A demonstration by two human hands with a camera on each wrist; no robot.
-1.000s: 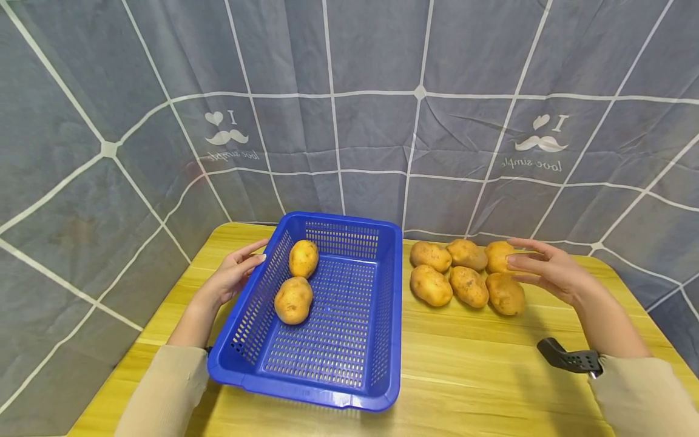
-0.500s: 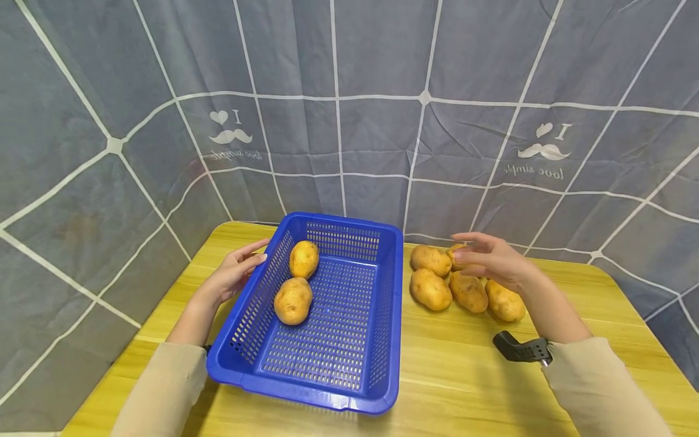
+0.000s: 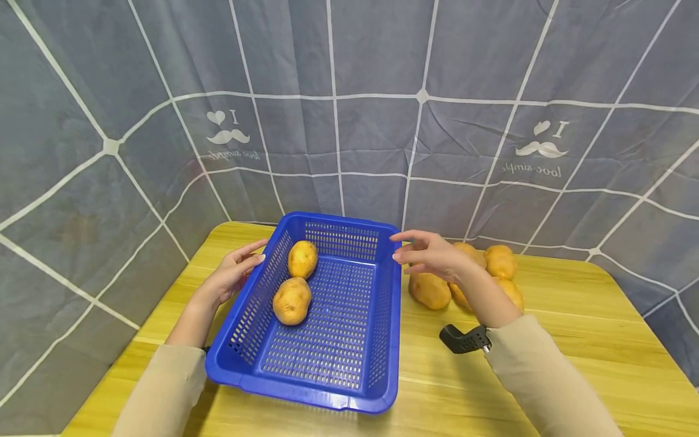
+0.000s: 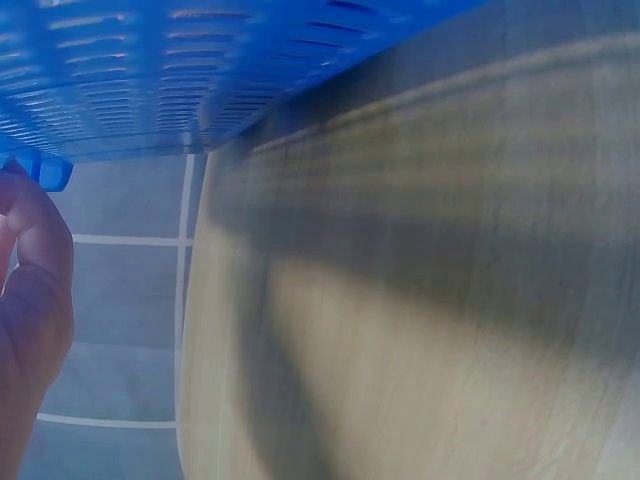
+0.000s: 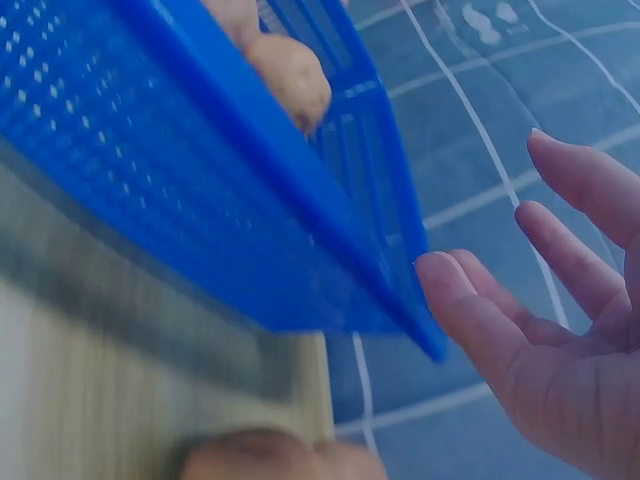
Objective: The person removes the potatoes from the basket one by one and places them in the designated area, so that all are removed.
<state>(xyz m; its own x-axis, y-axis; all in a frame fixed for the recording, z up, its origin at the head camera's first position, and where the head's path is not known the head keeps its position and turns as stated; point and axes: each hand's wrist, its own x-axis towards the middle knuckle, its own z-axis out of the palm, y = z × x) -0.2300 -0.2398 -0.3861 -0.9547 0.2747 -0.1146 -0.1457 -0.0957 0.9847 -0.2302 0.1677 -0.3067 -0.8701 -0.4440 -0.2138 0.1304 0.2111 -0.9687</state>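
Observation:
A blue plastic basket (image 3: 327, 397) with slotted walls stands on the wooden table, holding two potatoes: one at the back left (image 3: 303, 260) and a larger one in front of it (image 3: 292, 301). My left hand (image 3: 232, 278) holds its left rim, thumb on top; the left wrist view shows the thumb side of the hand (image 4: 35, 290) at the rim, most fingers hidden. At the right rim's back part, my right hand (image 3: 431, 255) has its fingers apart and holds nothing. In the right wrist view the hand (image 5: 560, 340) is beside the rim; contact is unclear.
Several more potatoes (image 3: 429, 290) lie on the table (image 3: 568, 340) right of the basket, partly hidden behind my right hand and forearm. A grey curtain (image 3: 377, 133) with white lines hangs behind the table and along its left side.
My right hand has moved left, from above the rightmost potatoes across the group to the basket's right rim, carrying nothing. The left hand and basket have stayed put.

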